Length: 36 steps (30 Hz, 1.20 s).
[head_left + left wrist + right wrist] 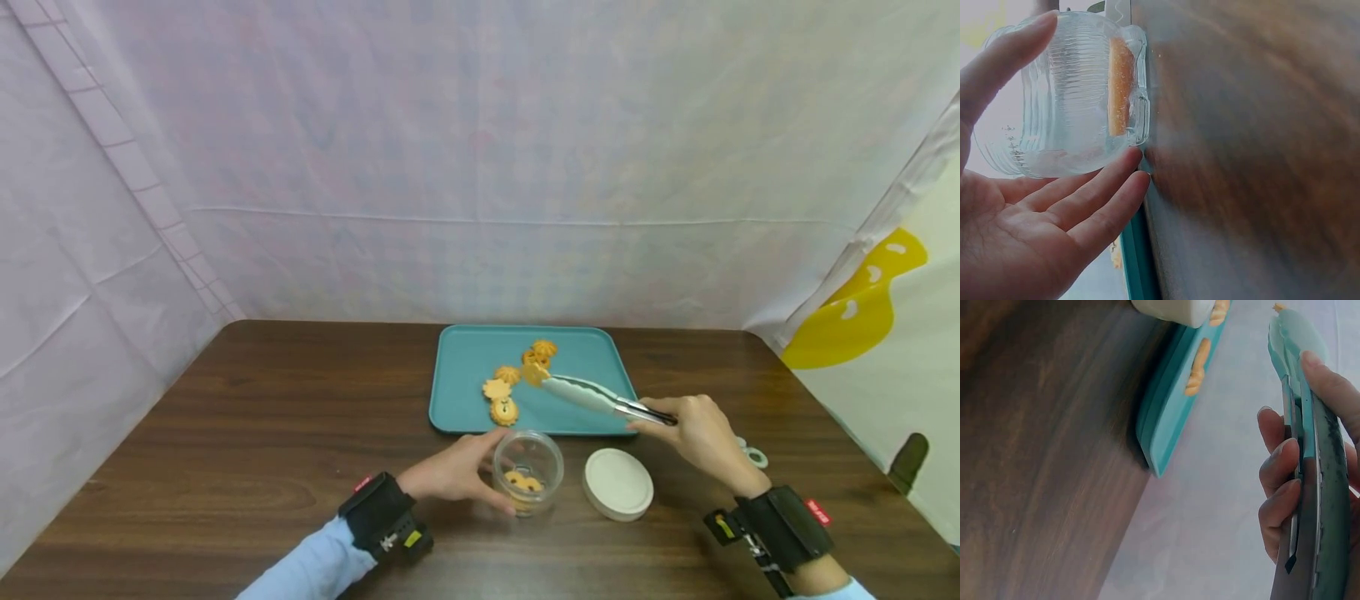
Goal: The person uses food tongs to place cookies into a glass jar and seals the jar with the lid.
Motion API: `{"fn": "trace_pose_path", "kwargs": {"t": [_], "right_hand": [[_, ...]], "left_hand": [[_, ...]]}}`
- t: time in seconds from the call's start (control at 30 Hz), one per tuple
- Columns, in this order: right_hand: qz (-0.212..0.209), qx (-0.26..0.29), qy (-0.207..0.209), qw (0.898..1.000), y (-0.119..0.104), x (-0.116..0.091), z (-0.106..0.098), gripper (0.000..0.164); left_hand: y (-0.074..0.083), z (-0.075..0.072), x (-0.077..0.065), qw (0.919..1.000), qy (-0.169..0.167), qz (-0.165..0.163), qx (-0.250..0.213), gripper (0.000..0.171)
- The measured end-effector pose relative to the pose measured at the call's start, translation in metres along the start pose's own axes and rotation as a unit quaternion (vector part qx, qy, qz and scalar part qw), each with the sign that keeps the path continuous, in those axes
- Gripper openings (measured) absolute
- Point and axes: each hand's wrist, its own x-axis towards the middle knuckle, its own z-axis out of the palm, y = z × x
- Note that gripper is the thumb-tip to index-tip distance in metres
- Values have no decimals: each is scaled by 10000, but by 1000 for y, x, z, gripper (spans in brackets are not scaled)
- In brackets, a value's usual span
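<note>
My left hand holds the side of a clear glass jar, thumb on one side and fingers along the other. Inside, at the jar's bottom, lies a cookie; from above, part of it shows through the glass. My right hand grips metal tongs with pale green tips. Between those tips a round cookie is pinched, above a teal tray. Several more cookies lie on the tray, some flower-shaped. Right of the jar is a round white lid.
All of this stands on a dark wooden table. A pale ring-shaped thing shows partly behind my right wrist. Light cloth hangs behind the table and along its sides.
</note>
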Motion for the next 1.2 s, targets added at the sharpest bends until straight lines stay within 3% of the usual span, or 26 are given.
{"fn": "trace_pose_path", "kwargs": {"t": [0.33,0.73,0.9,1.2], "right_hand": [[-314,251,185,9990,-5,-10,-9,34],[-323,425,324,9980,-17,-24,-24,32],[-648,620,492,9948,-18,-26,-27,33],[-1214,1332,63,9836,-13,-32,-25,36]], "left_hand": [[0,0,0,10000,33,68,25,75],[-2,1,0,10000,31,35,45,74],[-1,0,0,9999,44,55,77,75],[-2,1,0,9999,46,-85,121,74]]}}
